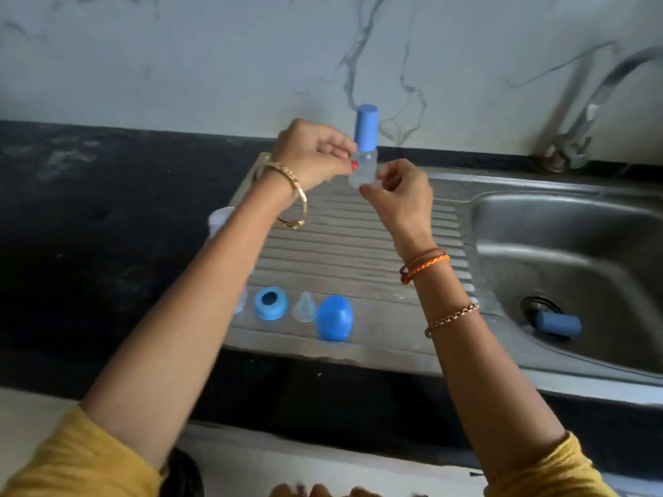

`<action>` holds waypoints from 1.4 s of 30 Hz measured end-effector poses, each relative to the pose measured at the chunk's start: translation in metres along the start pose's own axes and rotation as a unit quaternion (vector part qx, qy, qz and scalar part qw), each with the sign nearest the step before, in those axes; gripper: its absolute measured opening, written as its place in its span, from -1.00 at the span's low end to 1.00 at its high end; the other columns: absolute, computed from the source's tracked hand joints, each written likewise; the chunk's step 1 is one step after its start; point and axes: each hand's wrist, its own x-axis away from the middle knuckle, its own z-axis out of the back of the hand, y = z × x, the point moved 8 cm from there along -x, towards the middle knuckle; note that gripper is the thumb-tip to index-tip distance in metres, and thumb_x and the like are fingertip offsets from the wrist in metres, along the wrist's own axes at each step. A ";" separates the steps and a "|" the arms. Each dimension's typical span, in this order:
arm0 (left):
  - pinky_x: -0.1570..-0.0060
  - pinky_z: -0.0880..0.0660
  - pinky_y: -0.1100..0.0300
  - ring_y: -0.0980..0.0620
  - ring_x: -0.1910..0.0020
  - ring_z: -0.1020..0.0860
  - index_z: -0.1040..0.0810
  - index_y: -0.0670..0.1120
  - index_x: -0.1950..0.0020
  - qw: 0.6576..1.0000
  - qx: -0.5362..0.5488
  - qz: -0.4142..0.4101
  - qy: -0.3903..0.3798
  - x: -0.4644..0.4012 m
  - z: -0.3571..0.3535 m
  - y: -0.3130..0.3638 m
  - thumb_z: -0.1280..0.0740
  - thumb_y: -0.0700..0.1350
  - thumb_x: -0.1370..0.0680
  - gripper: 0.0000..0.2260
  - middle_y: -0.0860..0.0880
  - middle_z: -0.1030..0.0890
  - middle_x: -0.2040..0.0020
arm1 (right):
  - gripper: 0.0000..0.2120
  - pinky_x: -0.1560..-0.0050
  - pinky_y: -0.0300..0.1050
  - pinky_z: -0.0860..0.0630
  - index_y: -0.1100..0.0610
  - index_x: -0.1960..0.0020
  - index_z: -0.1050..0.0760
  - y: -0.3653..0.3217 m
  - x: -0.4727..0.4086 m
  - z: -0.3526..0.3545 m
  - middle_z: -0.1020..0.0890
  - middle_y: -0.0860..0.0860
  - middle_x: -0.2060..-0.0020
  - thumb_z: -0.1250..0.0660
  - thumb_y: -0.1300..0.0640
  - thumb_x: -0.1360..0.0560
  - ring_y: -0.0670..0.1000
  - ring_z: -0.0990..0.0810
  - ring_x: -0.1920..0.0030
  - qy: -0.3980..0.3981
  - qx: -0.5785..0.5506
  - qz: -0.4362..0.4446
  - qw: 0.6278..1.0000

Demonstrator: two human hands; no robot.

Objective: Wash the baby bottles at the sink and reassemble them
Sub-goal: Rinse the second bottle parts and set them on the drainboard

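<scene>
A small clear baby bottle (363, 166) with a tall blue cap stands upright above the steel drainboard (344, 245). My left hand (315, 156) pinches its upper body from the left. My right hand (398, 191) pinches its base from the right. On the drainboard's front edge lie a blue screw ring (271, 303), a clear teat (305, 307) and a blue dome cap (334, 318). A clear bottle body (241, 299) is partly hidden behind my left forearm.
The steel sink basin (574, 252) is at the right, with a blue brush-like object (559, 325) by its drain. A tap (588, 113) rises at the back right. A white cup-like object (219, 220) stands on the black counter (107, 227) at the left.
</scene>
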 end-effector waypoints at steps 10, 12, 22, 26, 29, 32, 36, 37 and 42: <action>0.29 -0.43 0.35 0.22 0.39 -0.48 -0.61 -0.32 -0.04 0.987 0.081 0.094 -0.104 0.026 -0.280 0.010 -0.37 -0.42 -0.40 -0.78 0.00 -0.54 0.36 | -0.81 0.04 -0.14 -0.41 0.21 0.06 -0.55 0.165 -0.006 0.236 -0.52 0.01 0.23 -0.31 0.34 -0.34 0.03 -0.49 0.16 0.151 0.117 -0.124 0.974; 0.40 -0.39 0.47 0.30 0.48 -0.49 -0.61 -0.34 -0.01 0.984 0.094 0.109 -0.104 0.029 -0.321 0.007 -0.36 -0.46 -0.38 -0.77 0.08 -0.52 0.40 | -0.82 0.02 -0.15 -0.38 0.22 0.06 -0.55 0.198 -0.002 0.270 -0.55 0.06 0.22 -0.31 0.34 -0.35 0.10 -0.52 0.10 0.160 0.130 -0.150 0.967; -0.13 -0.39 0.30 -0.01 -0.20 -0.52 -0.56 -0.12 -0.21 0.948 -0.109 0.192 -0.230 0.029 -0.445 -0.040 -0.35 -0.32 -0.44 -0.65 -0.07 -0.59 -0.19 | -0.66 -0.12 -0.16 -0.37 0.28 -0.25 -0.48 0.313 -0.027 0.265 -0.52 0.22 -0.21 -0.30 0.25 -0.48 0.17 -0.46 -0.23 -0.315 0.348 -0.202 0.860; -0.25 -0.42 0.11 -0.10 -0.25 -0.49 -0.52 -0.19 -0.24 0.912 -0.209 0.217 -0.280 0.025 -0.459 -0.064 -0.30 -0.25 -0.51 -0.70 -0.16 -0.54 -0.24 | -0.62 -0.16 -0.12 -0.37 0.31 -0.26 -0.45 0.341 -0.046 0.262 -0.47 0.24 -0.25 -0.31 0.19 -0.49 0.20 -0.43 -0.25 -0.307 0.357 -0.215 0.856; -0.18 -0.46 0.10 -0.12 -0.21 -0.52 -0.52 -0.19 -0.23 0.864 -0.321 0.192 -0.336 0.028 -0.464 -0.079 -0.33 -0.25 -0.47 -0.68 -0.17 -0.55 -0.22 | -0.61 -0.23 -0.07 -0.37 0.28 -0.27 -0.42 0.358 -0.054 0.251 -0.44 0.24 -0.27 -0.31 0.17 -0.48 0.21 -0.41 -0.27 -0.300 0.373 -0.215 0.852; -0.01 -0.48 0.14 -0.14 -0.16 -0.54 -0.51 -0.22 -0.20 0.803 -0.399 0.184 -0.403 0.041 -0.469 -0.089 -0.37 -0.27 -0.42 -0.65 -0.20 -0.55 -0.20 | -0.58 -0.29 0.03 -0.37 0.23 -0.31 -0.38 0.365 -0.055 0.239 -0.37 0.23 -0.30 -0.29 0.16 -0.47 0.24 -0.35 -0.31 -0.309 0.402 -0.199 0.839; -0.10 -0.45 0.13 -0.15 -0.23 -0.49 -0.43 -0.24 -0.29 0.752 -0.444 0.169 -0.458 0.051 -0.480 -0.102 -0.37 -0.29 -0.44 -0.58 -0.22 -0.48 -0.28 | -0.63 -0.19 0.06 -0.42 0.21 -0.27 -0.42 0.352 -0.062 0.234 -0.37 0.23 -0.23 -0.27 0.23 -0.46 0.25 -0.36 -0.26 -0.281 0.399 -0.157 0.859; -0.12 -0.45 0.12 -0.15 -0.24 -0.49 -0.42 -0.24 -0.31 0.746 -0.450 0.165 -0.462 0.052 -0.482 -0.105 -0.38 -0.28 -0.43 -0.56 -0.22 -0.47 -0.29 | -0.63 -0.19 0.05 -0.43 0.21 -0.26 -0.42 0.349 -0.062 0.231 -0.38 0.23 -0.23 -0.27 0.23 -0.46 0.24 -0.36 -0.26 -0.281 0.403 -0.146 0.858; -0.09 -0.46 0.13 -0.16 -0.22 -0.50 -0.46 -0.24 -0.26 0.762 -0.441 0.163 -0.445 0.050 -0.485 -0.109 -0.40 -0.25 -0.42 -0.58 -0.22 -0.49 -0.26 | -0.68 -0.17 0.01 -0.42 0.21 -0.23 -0.48 0.342 -0.054 0.224 -0.44 0.21 -0.20 -0.23 0.21 -0.49 0.22 -0.40 -0.25 -0.293 0.401 -0.129 0.858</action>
